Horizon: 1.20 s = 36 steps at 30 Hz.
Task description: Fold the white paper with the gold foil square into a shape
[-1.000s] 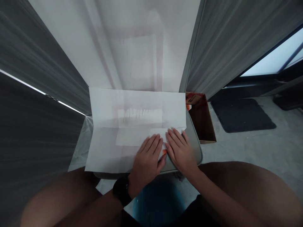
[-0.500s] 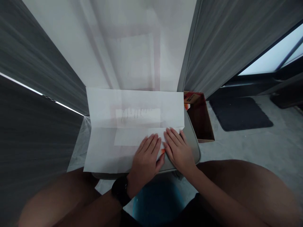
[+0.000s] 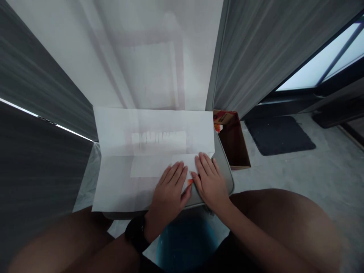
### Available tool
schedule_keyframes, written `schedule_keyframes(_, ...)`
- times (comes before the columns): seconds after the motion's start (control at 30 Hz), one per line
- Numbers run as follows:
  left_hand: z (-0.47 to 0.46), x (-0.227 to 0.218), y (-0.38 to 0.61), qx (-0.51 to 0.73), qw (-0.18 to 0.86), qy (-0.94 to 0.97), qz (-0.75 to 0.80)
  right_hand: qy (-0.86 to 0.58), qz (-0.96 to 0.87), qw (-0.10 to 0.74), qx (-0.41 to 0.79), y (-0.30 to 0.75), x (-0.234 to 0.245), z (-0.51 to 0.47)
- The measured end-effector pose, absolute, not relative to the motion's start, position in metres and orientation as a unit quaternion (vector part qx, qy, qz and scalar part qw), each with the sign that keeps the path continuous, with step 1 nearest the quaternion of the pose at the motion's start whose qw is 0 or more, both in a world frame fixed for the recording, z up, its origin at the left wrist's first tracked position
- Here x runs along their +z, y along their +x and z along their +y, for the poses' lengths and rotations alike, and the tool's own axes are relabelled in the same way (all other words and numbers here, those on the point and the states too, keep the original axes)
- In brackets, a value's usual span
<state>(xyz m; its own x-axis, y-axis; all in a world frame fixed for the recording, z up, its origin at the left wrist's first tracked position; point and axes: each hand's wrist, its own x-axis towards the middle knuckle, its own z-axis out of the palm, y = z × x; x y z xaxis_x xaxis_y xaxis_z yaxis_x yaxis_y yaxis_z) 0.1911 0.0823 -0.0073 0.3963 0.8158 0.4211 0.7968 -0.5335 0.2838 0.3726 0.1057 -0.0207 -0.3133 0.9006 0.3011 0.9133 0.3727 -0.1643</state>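
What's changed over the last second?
Only the view: everything slid slightly left in the picture. The left hand and right hand stay pressed flat on the white paper sheet, with nothing taken or let go.

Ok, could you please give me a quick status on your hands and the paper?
Both hands flat on the folded white paper: left hand, right hand. Orange bit between them. Cardboard box to the right, apart from the hands.

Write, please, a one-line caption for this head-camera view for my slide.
Left hand and right hand lie flat on creased white paper beside an open cardboard box.
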Motion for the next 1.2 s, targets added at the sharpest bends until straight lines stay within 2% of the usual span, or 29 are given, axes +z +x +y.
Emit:
schedule_keyframes(0.67, 0.082, -0.008, 0.19, 0.255, 0.015, 0.837, 0.484, -0.653, -0.734, 0.184, -0.045, 0.387, -0.029, 0.107)
schedule_keyframes(1.2, 0.079, -0.005, 0.189, 0.204, 0.017, 0.847, 0.491, -0.654, -0.733, 0.184, -0.048, 0.387, -0.03, 0.108)
